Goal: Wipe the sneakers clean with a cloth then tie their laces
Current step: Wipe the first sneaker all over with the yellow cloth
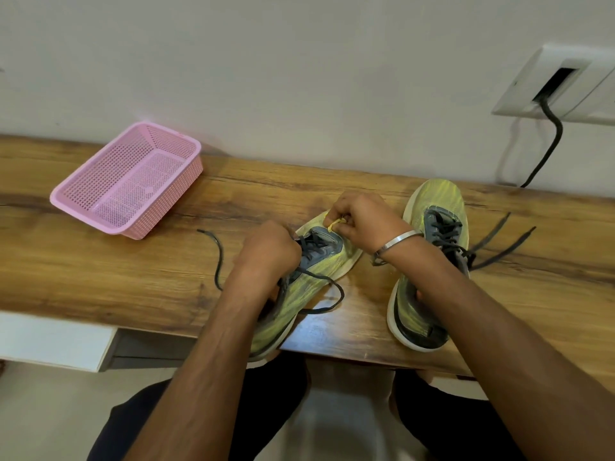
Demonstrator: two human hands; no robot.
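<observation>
Working on the left sneaker (309, 277) lying at the near edge of the wooden tabletop (133, 277). Pinching its small yellow toe-end loop (335, 223) with the curled right hand (357, 219), seemingly steadying the shoe. Closing the left hand (268, 249) around the dark laces (312, 242), probably tightening them. Leaving the right sneaker (429, 261) alongside, untied; pink basket (128, 181) well apart.

No text, brand, number or sign could be read anywhere. The sneakers (429, 261) showed no legible logo, though any small mark there may simply have been too blurred to make out.
</observation>
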